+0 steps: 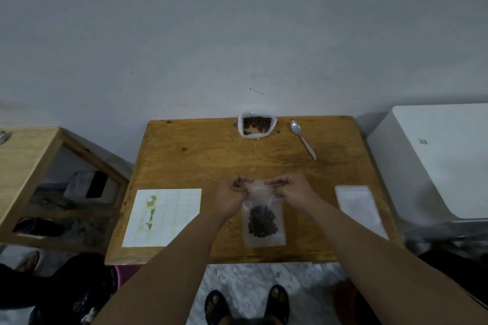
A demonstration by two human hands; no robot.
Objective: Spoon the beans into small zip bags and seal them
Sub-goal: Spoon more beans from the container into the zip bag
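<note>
A small clear zip bag (264, 221) with dark beans in its lower half lies flat near the front of the wooden table (206, 166). My left hand (232, 195) pinches the bag's top left corner and my right hand (290, 190) pinches its top right corner. At the table's far edge stands a white plastic bag of beans (256, 126), open at the top. A metal spoon (303, 140) lies on the table to its right, apart from both hands.
A white sticker sheet (163, 216) lies at the table's front left. A stack of empty zip bags (360, 208) lies at the front right. A wooden shelf unit (31, 166) stands to the left and a white appliance (435, 161) to the right.
</note>
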